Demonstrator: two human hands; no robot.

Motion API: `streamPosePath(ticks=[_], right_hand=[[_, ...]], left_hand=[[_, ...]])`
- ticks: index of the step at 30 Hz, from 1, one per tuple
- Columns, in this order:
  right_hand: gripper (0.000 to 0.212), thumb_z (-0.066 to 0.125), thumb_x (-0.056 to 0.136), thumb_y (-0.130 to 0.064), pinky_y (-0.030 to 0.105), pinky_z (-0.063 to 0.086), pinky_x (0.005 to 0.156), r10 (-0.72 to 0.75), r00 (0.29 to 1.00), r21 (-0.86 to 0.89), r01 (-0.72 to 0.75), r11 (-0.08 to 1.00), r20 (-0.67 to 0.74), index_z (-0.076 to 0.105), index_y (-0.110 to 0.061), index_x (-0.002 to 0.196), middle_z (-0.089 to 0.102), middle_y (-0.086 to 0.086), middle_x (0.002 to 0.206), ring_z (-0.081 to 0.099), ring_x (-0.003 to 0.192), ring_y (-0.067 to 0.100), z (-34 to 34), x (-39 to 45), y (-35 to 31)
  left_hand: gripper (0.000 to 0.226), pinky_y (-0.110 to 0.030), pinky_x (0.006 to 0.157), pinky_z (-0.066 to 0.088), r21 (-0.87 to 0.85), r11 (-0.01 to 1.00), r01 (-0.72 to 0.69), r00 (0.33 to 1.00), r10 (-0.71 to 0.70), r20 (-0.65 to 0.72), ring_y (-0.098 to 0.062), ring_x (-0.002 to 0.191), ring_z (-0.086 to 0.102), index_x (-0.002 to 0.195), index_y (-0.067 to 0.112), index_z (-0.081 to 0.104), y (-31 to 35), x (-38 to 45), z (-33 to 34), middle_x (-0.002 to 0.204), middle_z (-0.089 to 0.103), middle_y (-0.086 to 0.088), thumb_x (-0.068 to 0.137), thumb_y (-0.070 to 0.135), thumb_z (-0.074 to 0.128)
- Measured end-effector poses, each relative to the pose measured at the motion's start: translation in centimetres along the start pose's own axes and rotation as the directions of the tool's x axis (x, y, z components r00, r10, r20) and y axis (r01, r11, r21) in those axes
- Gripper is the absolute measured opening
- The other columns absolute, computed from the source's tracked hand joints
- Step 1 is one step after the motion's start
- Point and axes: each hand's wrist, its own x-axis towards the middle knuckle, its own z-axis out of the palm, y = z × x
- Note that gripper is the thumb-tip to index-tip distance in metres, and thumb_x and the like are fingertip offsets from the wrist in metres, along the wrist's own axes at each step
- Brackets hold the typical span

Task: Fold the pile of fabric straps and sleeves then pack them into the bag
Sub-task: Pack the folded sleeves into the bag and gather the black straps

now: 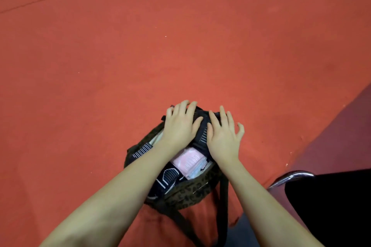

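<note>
The bag (180, 192) is stood on the red surface (80, 86) at 6 o'clock. Both hands, left (179, 124) and right (223, 136), are laid flat with fingers spread on dark folded fabric (201, 132) at its 12 o'clock edge, apparently to press it down. Pink (188, 161) and black-and-white (168, 178) pieces are packed inside; depth cannot be judged.
</note>
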Motion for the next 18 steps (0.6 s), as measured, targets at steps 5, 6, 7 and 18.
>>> streamPosePath(ticks=[5, 6, 7, 18], right_hand=[[0.055, 0.023, 0.091, -0.038, 0.048, 0.011, 0.104, 0.058, 0.995, 0.029, -0.061, 0.998, 0.087, 0.060, -0.019, 0.128, 0.053, 0.006, 0.139, 0.047, 0.130, 0.025, 0.5, 0.2, 0.4], [0.058, 0.021, 0.091, -0.040, 0.047, 0.010, 0.104, 0.065, 0.993, 0.028, -0.068, 0.997, 0.103, 0.057, -0.020, 0.132, 0.052, 0.004, 0.140, 0.045, 0.132, 0.024, 0.5, 0.0, 0.4], [0.060, 0.020, 0.089, -0.041, 0.047, 0.010, 0.103, 0.069, 0.991, 0.026, -0.072, 0.997, 0.114, 0.053, -0.021, 0.135, 0.051, 0.004, 0.141, 0.044, 0.132, 0.024, 0.4, -0.1, 0.4], [0.047, 0.039, 0.089, -0.040, 0.048, 0.010, 0.100, 0.017, 0.992, -0.056, -0.010, 0.998, 0.124, 0.060, -0.025, 0.129, 0.040, 0.011, 0.148, 0.033, 0.133, 0.044, -1.4, 0.4, -0.3]], left_hand=[[0.054, -0.038, 0.111, 0.015, -0.076, 0.996, 0.053, 0.988, -0.041, 0.149, -0.022, 0.143, 0.023, 0.150, 0.019, 0.027, -0.3, -2.7, 1.2, 0.158, 0.021, -0.002, 0.101, 0.042, 0.029], [0.055, -0.038, 0.114, 0.006, -0.087, 0.993, 0.084, 0.973, -0.063, 0.221, -0.019, 0.146, 0.011, 0.153, 0.024, 0.016, -0.5, -2.7, 1.5, 0.160, 0.008, 0.003, 0.102, 0.043, 0.027], [0.056, -0.039, 0.115, 0.001, -0.078, 0.993, 0.091, 0.960, -0.066, 0.272, -0.017, 0.147, 0.005, 0.153, 0.027, 0.009, -0.8, -2.4, 1.8, 0.160, 0.000, 0.007, 0.102, 0.044, 0.025], [0.056, -0.040, 0.115, 0.000, -0.035, 0.999, 0.032, 0.924, -0.016, 0.383, -0.019, 0.147, 0.002, 0.153, 0.028, 0.001, -1.7, -1.3, 0.1, 0.161, -0.004, 0.006, 0.103, 0.044, 0.021]])
